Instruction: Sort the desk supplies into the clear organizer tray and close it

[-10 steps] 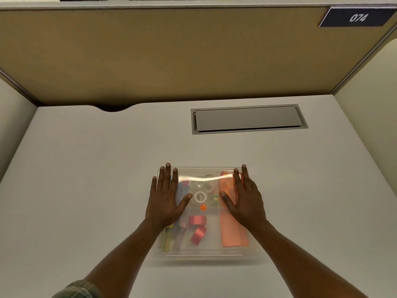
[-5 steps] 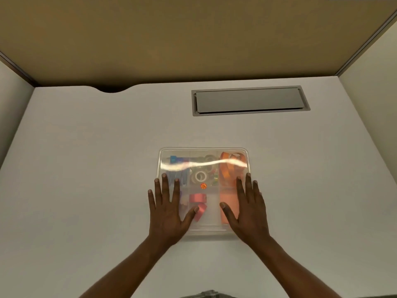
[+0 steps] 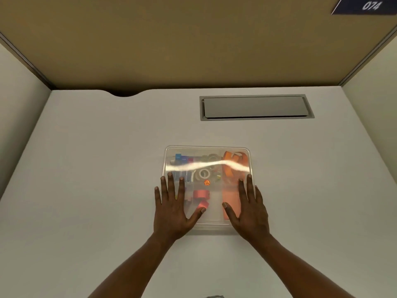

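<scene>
**Lid on, both palms pressing it flat**

We have the tray [image 3: 165,162] in the middle of the tabletop [image 3: 96,179], just in front of us, with its clear lid [image 3: 214,218] laid over it. Our left hand [image 3: 174,209] lies flat on the lid's near left part. Its fingers [image 3: 170,183] are straight and spread, grasping nothing.

Through the plastic we read the compartments from left to right:
- blue pieces [image 3: 179,157] in the left column
- tape rolls [image 3: 203,174] in the far middle, with red pieces [image 3: 200,193] nearer us
- orange items [image 3: 233,158] filling the right column

Our right hand [image 3: 250,211] mirrors the left on the near right part. Its fingers are likewise released and flat, the outer ones reaching the tray's right edge. Farther right and back, a grey hatch [image 3: 255,107] is set into the tabletop.

We judge the sorting done, since every supply we can see lies inside the tray. What is left looks small: seating the lid. We cannot tell whether it has clicked home all round. The far edge looks level, but glare hides part of it.
</scene>
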{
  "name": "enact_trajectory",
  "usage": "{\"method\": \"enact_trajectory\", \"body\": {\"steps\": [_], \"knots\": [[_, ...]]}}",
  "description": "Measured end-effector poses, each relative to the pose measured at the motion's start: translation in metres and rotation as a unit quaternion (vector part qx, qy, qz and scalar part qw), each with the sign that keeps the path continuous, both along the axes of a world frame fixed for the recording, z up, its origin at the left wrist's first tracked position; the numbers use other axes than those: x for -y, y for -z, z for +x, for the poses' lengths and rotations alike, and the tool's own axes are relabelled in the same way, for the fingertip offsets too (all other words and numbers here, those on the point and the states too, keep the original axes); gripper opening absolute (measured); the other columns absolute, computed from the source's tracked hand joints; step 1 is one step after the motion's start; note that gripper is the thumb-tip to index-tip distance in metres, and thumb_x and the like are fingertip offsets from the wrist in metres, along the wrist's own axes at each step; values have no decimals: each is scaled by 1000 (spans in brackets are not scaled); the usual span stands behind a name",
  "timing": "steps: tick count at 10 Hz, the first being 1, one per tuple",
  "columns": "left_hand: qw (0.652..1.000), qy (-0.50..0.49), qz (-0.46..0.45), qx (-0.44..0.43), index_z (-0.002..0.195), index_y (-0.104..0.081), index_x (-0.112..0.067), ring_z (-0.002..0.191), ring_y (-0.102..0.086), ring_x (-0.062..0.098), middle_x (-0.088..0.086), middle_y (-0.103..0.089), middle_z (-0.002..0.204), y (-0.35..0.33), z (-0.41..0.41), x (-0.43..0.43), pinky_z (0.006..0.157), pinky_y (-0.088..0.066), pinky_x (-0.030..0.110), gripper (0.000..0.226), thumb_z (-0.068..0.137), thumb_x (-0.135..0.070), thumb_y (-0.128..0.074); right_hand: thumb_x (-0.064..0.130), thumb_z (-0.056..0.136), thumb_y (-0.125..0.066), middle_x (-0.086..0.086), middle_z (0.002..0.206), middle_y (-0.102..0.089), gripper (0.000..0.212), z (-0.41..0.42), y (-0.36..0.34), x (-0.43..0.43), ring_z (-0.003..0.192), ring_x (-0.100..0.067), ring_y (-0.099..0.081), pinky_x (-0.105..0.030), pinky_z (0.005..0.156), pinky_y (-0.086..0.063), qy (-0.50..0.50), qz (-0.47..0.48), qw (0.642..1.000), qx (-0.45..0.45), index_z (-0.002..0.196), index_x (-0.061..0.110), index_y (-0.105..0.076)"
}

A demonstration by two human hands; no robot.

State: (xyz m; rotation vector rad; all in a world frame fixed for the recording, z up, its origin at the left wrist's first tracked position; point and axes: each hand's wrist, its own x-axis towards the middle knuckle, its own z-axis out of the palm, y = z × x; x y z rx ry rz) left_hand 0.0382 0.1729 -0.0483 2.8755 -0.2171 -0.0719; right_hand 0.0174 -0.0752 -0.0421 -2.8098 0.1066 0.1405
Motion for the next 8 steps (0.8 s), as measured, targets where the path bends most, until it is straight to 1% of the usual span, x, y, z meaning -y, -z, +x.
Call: {"method": "enact_trajectory", "body": {"steps": [1, 2, 3, 4, 5, 6, 7, 8], "knots": [[1000, -9, 13, -11, 156, -6, -19, 151, 5, 35, 14, 6, 164, -3, 17, -21, 119, -13, 59, 106, 79, -83, -37, 77, 89, -27, 2, 168, 11, 91, 18, -2, -20, 147, -40, -26, -51, 100, -48, -7, -6, 1000, -3, 160, 25, -3], [999, -17, 21, -18, 156, -3, -20, 151, 7, 34, 13, 8, 164, -5, 25, -40, 118, -13, 60, 106, 79, -84, -36, 78, 88, -26, 0, 168, 14, 93, 27, -5, -37, 146, -42, -26, -51, 99, -48, -22, -10, 1000, -17, 159, 25, 1], [998, -38, 30, -30, 156, -1, -23, 151, 8, 32, 11, 10, 164, -6, 30, -68, 118, -13, 60, 106, 78, -86, -35, 81, 85, -20, -2, 166, 22, 97, 38, -12, -63, 146, -43, -25, -50, 102, -45, -50, -24, 997, -51, 158, 25, 11], [997, -40, 40, -46, 156, 0, -24, 151, 8, 33, 11, 10, 164, -7, 31, -84, 118, -14, 60, 107, 77, -87, -34, 82, 84, -23, -3, 165, 25, 100, 43, -18, -75, 142, -42, -30, -50, 100, -46, -68, -28, 995, -73, 157, 25, 13], [994, -32, 82, -60, 156, 0, -22, 150, 0, 37, 14, 6, 164, -11, 31, -99, 116, -16, 61, 109, 76, -89, -30, 79, 84, -37, -7, 166, 20, 103, 55, -24, -81, 131, -40, -41, -48, 95, -47, -108, -44, 989, -93, 159, 22, 6], [992, -32, 99, -76, 156, -6, -18, 149, -7, 41, 18, 0, 163, -17, 32, -107, 116, -18, 62, 110, 75, -91, -25, 73, 87, -43, -8, 167, 14, 97, 59, -38, -78, 131, -40, -42, -49, 97, -47, -142, -45, 983, -103, 159, 23, 0], [991, -56, 95, -82, 155, -10, -14, 148, -11, 44, 21, -6, 161, -32, 28, -99, 115, -16, 62, 111, 74, -89, -16, 67, 93, -41, -10, 168, 5, 88, 55, -51, -64, 140, -39, -36, -49, 102, -45, -153, -47, 983, -86, 159, 24, -3], [992, -52, 83, -77, 155, -12, -13, 148, -11, 43, 22, -8, 161, -36, 19, -81, 116, -15, 60, 110, 74, -88, -9, 66, 95, -37, -11, 168, 4, 85, 43, -57, -46, 145, -37, -30, -48, 107, -42, -151, -54, 984, -75, 160, 24, -2]]}}
